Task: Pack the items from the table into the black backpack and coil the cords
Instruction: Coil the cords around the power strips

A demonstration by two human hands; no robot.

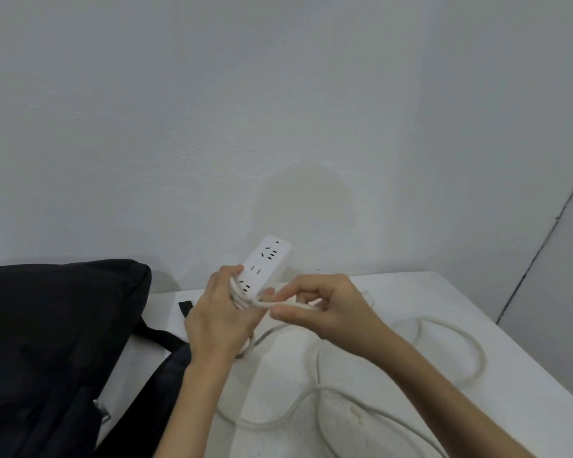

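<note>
My left hand (217, 320) grips the lower end of a white power strip (263, 264), held tilted up above the table, with a few turns of its white cord wound around the strip under my fingers. My right hand (325, 305) pinches the white cord (450, 328) just right of the strip, fingers curled round it. The remaining cord lies in loose loops across the white table (394, 285) to the right and toward me. The black backpack (53, 332) lies on the left of the table, its straps trailing beside my left wrist.
A plain white wall stands right behind the table. The table's right edge runs diagonally at lower right, with the room corner beyond it. A metal buckle (102, 412) of the backpack shows at the lower left.
</note>
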